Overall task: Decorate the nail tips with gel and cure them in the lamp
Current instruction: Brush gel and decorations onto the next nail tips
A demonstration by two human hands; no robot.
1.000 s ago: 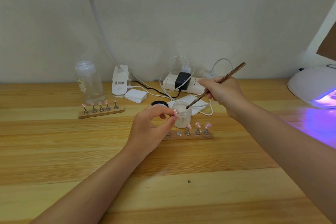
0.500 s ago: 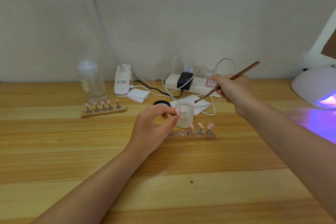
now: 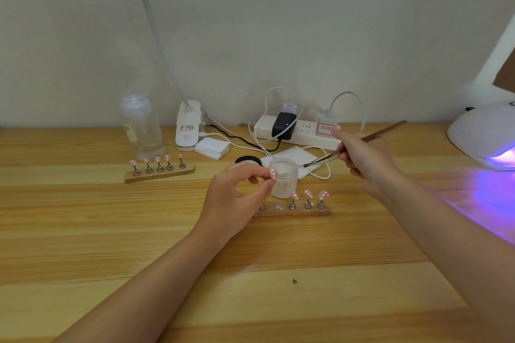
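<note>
My left hand (image 3: 237,198) pinches a pink nail tip with white dots (image 3: 273,174) between thumb and forefinger, just in front of an open frosted gel jar (image 3: 284,178). My right hand (image 3: 362,159) grips a thin brown brush (image 3: 359,143); its tip hangs just right of the jar rim, over a white pad (image 3: 298,156). A wooden holder (image 3: 292,210) before the jar carries three pink dotted tips on its right pegs; the left pegs are bare. A second holder (image 3: 158,172) with several pink tips stands at the left. The white curing lamp (image 3: 485,136) glows purple at the far right.
A clear bottle (image 3: 140,128), a clip-lamp base (image 3: 188,127), a stack of white wipes (image 3: 212,147), the jar's black lid (image 3: 248,161) and a power strip (image 3: 298,132) with plugs and cables line the back of the wooden table (image 3: 111,231).
My right hand has drawn the brush out of the jar and to the right. My left hand has kept the nail tip in the same spot.
</note>
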